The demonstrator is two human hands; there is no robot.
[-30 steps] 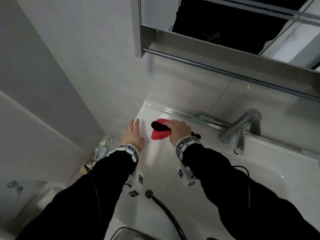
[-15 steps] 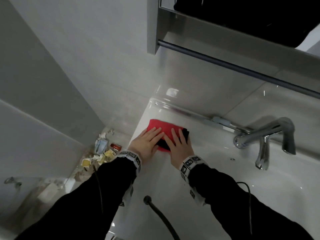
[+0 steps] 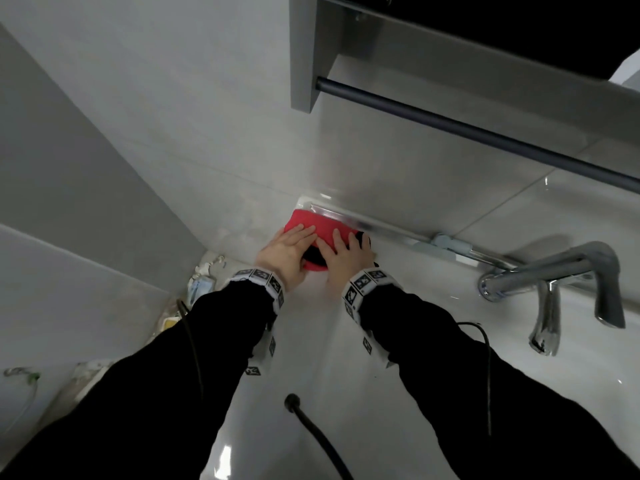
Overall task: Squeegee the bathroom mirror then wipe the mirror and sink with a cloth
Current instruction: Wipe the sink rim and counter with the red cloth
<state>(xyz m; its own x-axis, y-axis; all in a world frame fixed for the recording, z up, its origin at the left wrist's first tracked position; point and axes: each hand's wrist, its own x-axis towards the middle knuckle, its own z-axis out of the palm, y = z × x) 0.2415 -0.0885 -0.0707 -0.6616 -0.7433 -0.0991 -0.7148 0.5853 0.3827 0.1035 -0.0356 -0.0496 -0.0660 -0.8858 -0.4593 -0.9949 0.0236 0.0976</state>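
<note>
at the far left, down by the wall, some small bits of trash (image 3: 201,289) lie on the floor. next, the left hand (image 3: 285,252) lies flat on the red cloth (image 3: 313,226), fingers straight, holding nothing. the cloth sits in the back left corner of the white sink (image 3: 346,375) top. the right hand (image 3: 346,256) presses flat on it too. further right stands the shiny tap (image 3: 550,289).

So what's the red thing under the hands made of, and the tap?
The red cloth looks like soft fabric with a matte finish: it lies folded and flattened under both hands, with no shine. The tap looks like polished metal, probably chrome-plated: it is silver and shows bright reflections. The sink looks like glossy white ceramic, though that is less certain.
</note>
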